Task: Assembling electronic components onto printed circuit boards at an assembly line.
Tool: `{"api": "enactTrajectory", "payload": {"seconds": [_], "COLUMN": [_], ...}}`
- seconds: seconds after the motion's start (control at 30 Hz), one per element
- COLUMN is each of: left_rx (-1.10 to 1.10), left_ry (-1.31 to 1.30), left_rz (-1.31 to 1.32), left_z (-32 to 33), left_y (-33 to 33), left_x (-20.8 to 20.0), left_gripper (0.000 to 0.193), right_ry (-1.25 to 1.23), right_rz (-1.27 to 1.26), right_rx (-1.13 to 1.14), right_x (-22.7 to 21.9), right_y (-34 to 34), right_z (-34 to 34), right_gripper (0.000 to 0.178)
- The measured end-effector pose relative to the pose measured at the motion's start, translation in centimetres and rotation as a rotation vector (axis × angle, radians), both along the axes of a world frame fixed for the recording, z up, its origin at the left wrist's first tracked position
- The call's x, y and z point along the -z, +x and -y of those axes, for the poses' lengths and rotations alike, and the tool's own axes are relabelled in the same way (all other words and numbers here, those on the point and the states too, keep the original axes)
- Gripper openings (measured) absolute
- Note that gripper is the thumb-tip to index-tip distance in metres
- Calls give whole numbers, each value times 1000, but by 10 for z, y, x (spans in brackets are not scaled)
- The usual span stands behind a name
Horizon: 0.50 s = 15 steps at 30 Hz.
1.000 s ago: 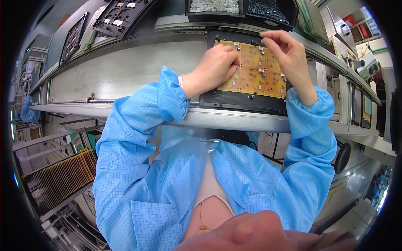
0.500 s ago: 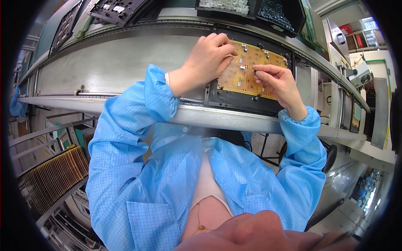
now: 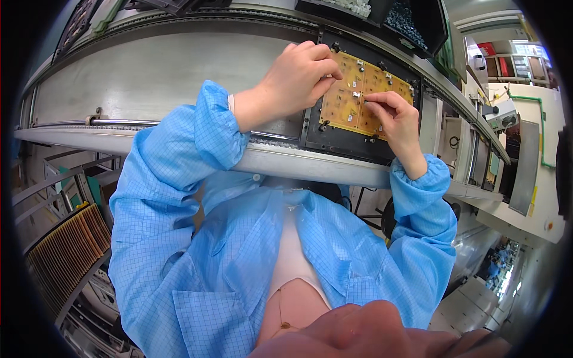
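A yellow circuit board panel (image 3: 341,112) lies in a black carrier frame (image 3: 334,138) on the conveyor, with small white connectors and dark round parts on it. Over its left edge hangs my left hand (image 3: 301,77), fingers curled and thumb drawn toward them; whatever they hold is hidden. My right hand (image 3: 399,122) reaches over the board from the right. Its thumb and forefinger pinch a small dark component, mostly covered by the fingertips, close to the board's surface. Just left of those fingertips stands a white connector (image 3: 356,95) on the board.
Behind the conveyor sit a black bin of white parts (image 3: 352,7) and a black bin of dark parts (image 3: 407,24). A metal rail (image 3: 286,160) runs along the near edge. At lower left stands a rack of upright boards (image 3: 68,256).
The whole view has shifted slightly. My right fingertips have moved a little left over the board, closer to the middle white connector. My left hand stays at the board's left edge.
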<state>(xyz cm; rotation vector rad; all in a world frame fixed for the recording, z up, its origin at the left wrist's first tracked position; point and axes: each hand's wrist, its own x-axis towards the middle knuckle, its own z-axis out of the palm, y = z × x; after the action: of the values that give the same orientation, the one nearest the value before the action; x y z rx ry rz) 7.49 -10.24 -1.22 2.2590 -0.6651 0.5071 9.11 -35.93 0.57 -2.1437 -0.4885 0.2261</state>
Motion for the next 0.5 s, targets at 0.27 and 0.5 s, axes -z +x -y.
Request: {"api": "enactTrajectory", "payload": {"seconds": [0.27, 0.5], "left_rx": [4, 5], "left_ry": [-29, -30], "left_rz": [10, 14], "left_z": [2, -1], "left_y": [-3, -4], "left_x": [-6, -3], "left_gripper": [11, 11], "right_ry": [-116, -185], "right_rz": [238, 303], "right_rx": [-54, -103], "right_x": [0, -1], "right_y": [-1, 0], "right_z": [-7, -9], "right_gripper": [10, 10]}}
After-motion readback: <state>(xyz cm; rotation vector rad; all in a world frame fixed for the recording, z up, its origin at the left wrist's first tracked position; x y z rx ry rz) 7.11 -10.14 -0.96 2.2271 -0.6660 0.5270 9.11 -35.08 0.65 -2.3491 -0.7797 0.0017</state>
